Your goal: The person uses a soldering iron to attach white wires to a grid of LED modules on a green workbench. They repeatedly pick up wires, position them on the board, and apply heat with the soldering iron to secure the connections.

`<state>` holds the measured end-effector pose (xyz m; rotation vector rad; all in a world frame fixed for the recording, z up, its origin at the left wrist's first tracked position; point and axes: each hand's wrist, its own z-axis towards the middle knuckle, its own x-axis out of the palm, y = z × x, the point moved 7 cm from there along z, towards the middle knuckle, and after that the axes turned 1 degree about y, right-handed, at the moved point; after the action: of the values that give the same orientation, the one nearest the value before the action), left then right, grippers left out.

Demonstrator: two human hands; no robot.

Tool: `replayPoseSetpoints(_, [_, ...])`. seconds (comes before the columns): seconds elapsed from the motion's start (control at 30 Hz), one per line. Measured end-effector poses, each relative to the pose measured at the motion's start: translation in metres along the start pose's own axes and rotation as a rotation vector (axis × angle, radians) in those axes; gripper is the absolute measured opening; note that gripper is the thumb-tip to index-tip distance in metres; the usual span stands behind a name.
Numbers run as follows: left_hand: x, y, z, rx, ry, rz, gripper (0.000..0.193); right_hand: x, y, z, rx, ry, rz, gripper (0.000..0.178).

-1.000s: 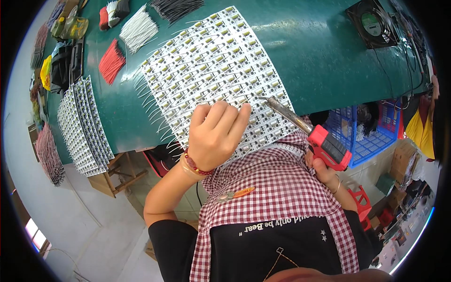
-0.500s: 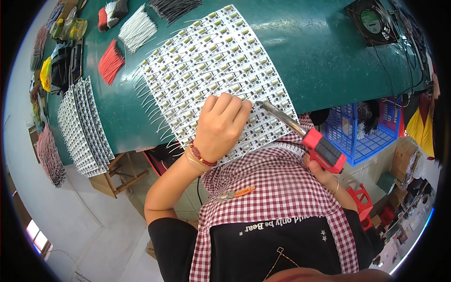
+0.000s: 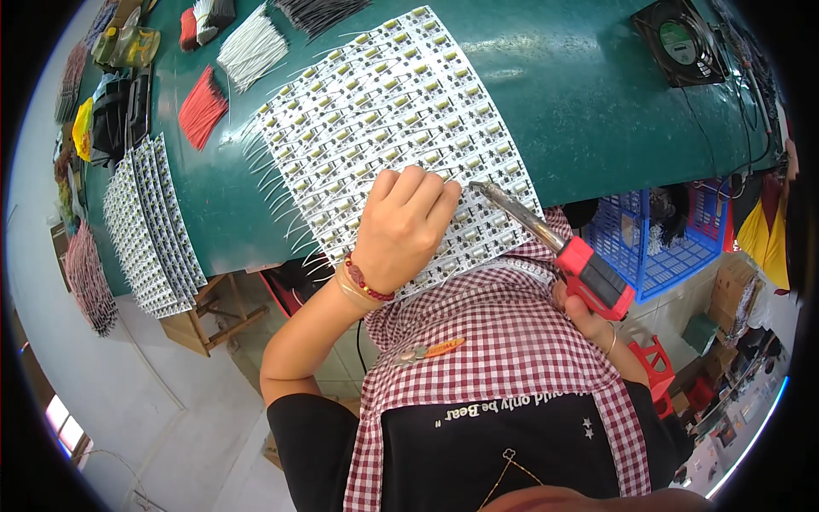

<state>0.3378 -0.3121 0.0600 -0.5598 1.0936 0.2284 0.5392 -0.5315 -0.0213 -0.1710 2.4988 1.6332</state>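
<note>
A large white panel of circuit boards, set with rows of small yellow-green parts, lies on the green table and reaches over its near edge. Thin white wires stick out along its left side. My left hand rests on the panel with fingers curled and closed; whatever they pinch is hidden beneath them. In my right hand, partly behind the handle, is a red-and-black soldering iron. Its tip meets the panel just right of my left fingertips.
Stacked panels overhang the table's left edge. Bundles of red wires, white wires and black wires lie at the far left. A black fan stands far right, above a blue crate beside the table.
The soldering iron's handle has shifted slightly right and down, its tip staying near my left fingertips. My left hand has hardly moved on the panel.
</note>
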Motion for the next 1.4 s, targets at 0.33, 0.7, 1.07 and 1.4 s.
replayPoseSetpoints(0.33, [-0.002,-0.005,0.003,0.019,0.063,0.142,0.022,0.007,0.025,0.009,-0.104,0.071,0.292,0.02])
replayPoseSetpoints(0.7, [-0.012,-0.017,-0.008,-0.05,-0.078,0.099,0.026,0.003,0.014,0.005,-0.11,0.03,0.275,0.017])
replayPoseSetpoints(1.07, [0.003,-0.021,-0.009,-0.033,-0.034,0.048,0.027,-0.003,-0.004,0.003,-0.056,-0.045,0.052,0.019])
replayPoseSetpoints(1.4, [0.004,-0.022,-0.007,-0.022,-0.065,0.009,0.026,-0.006,-0.016,-0.006,-0.124,-0.069,0.01,0.015])
